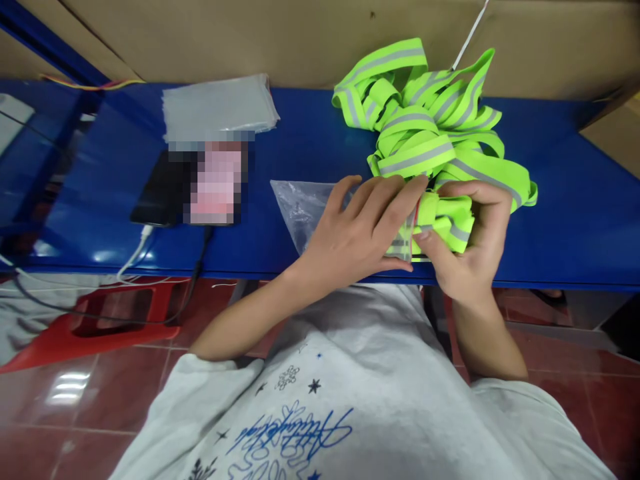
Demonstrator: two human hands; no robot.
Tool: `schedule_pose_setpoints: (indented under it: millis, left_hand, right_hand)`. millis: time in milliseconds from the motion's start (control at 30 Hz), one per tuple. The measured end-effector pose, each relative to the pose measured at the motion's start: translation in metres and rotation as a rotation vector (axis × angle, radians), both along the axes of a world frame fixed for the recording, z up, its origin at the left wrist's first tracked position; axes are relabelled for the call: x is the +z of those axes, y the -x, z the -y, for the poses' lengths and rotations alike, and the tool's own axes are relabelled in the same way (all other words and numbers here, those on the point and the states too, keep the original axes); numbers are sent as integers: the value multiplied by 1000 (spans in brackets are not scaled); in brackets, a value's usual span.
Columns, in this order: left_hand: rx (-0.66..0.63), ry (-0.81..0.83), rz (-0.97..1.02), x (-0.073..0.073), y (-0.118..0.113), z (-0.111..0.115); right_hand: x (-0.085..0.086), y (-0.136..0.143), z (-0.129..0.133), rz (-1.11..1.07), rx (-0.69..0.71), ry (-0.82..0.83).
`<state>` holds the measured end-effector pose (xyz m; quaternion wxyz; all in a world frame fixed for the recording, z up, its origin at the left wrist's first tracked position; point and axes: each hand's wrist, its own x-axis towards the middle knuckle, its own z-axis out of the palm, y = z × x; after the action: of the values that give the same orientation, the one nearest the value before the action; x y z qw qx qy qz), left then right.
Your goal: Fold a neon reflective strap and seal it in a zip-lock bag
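A folded bundle of neon-yellow reflective strap [457, 223] sits in my right hand [480, 247], with the thumb below it and the fingers curled around its far side. Part of the bundle is inside the mouth of a clear plastic bag [297, 207]. My left hand [363, 223] lies over the bag and grips it near the red-edged opening; its thumb is under the near edge. The bag's other end spreads out to the left on the table. Just beyond both hands lies a loose heap of the same neon strap [415, 130], with a grey stripe along it.
On the blue table [300, 147], a stack of clear plastic bags [220, 107] lies at the back left. Near it are a black phone [160, 190] and a blurred-out device [217, 187], both with cables. Cardboard [280, 40] stands behind. A red stool [125, 317] is below left.
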<state>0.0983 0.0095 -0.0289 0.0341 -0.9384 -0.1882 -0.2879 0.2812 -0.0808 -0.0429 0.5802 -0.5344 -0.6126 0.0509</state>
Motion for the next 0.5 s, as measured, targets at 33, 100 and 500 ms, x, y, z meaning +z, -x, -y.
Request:
schedule_pose_setpoints:
  millis: [33, 100, 500]
  left_hand:
    - [18, 7, -12, -1, 0, -1]
    - [40, 12, -42, -3, 2, -3]
    - [-8, 127, -29, 3, 5, -13]
  right_hand:
    - [-3, 5, -2, -14, -45, -6]
    - [-8, 10, -4, -8, -83, -6]
    - [4, 7, -4, 45, 96, 153]
